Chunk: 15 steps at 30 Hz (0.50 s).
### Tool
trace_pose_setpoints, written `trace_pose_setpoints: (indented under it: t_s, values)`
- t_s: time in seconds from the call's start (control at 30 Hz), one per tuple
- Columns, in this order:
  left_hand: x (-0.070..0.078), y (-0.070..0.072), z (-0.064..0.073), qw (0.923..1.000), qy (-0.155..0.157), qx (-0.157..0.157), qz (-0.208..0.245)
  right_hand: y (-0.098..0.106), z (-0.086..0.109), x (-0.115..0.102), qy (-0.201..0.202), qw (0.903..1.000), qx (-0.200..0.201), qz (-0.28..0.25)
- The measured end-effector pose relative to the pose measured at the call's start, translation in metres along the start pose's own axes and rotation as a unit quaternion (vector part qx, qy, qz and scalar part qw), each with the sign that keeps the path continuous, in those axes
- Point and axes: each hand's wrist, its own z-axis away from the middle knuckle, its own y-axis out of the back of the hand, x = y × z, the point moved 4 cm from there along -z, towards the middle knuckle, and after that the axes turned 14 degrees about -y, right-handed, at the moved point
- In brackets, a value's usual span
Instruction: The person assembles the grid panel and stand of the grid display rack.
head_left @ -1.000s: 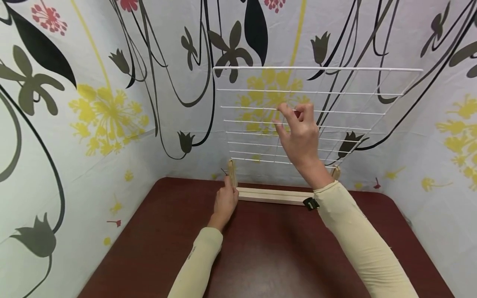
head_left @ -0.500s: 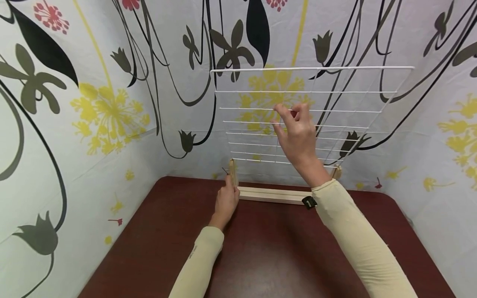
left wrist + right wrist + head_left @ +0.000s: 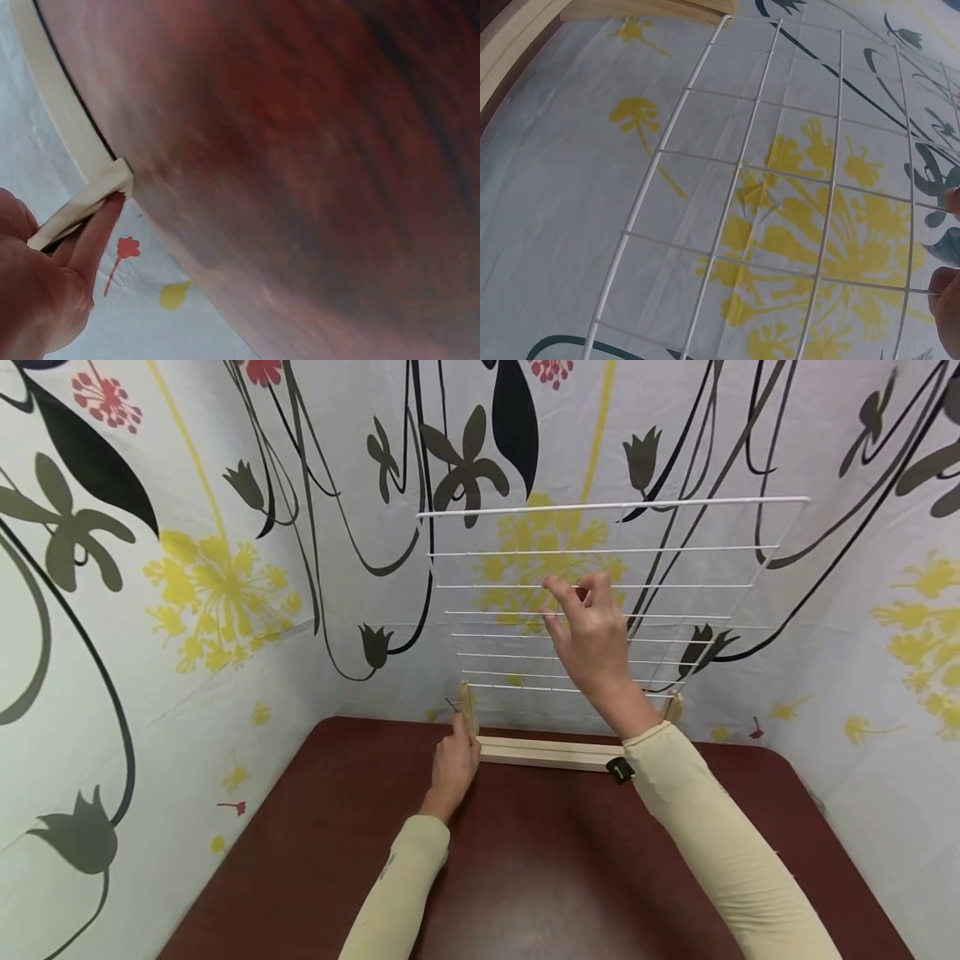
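A white wire grid (image 3: 600, 507) leans up above a wooden base bar (image 3: 547, 753) at the far side of the table. Its lower edge sits between two short wooden posts, the left post (image 3: 468, 708) and the right post (image 3: 672, 706). My left hand (image 3: 453, 762) grips the left post low down; in the left wrist view its fingers lie along the wood (image 3: 105, 180). With thumb and fingertips, my right hand (image 3: 596, 643) pinches the grid's wires around the middle. The right wrist view shows the grid's open mesh (image 3: 827, 217), with fingertips (image 3: 949, 300) at its right edge.
The dark red table (image 3: 540, 860) stretches from the base bar toward me. Behind it and at both sides hangs white cloth (image 3: 300, 560) with printed flowers. A small black clip-like piece (image 3: 620, 769) sits at my right cuff.
The grid's top edge has shifted left and tilted, its left corner lower than before. My right hand has moved left and slightly down with it. The left hand stays at the post.
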Motion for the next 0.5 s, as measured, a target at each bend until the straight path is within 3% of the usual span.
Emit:
trace_pose_setpoints:
  t_s: [0.17,0.37,0.43,0.5]
  values:
    - [0.003,0.002,-0.002,0.9995,0.010,-0.008,0.030,0.001,-0.002,0.000,-0.008,0.9999,-0.007,0.007]
    - [0.012,0.008,-0.001,0.9895,0.066,-0.029,0.125,0.004,-0.004,-0.002,-0.019,0.9995,-0.020,0.014]
    - [0.018,0.016,-0.003,0.9858,0.078,-0.016,0.148,0.006,-0.003,-0.003,-0.020,0.9991,-0.029,0.024]
    - [0.027,0.029,-0.010,0.9819,0.075,0.016,0.173,0.008,-0.001,-0.004,-0.018,0.9987,-0.034,0.035]
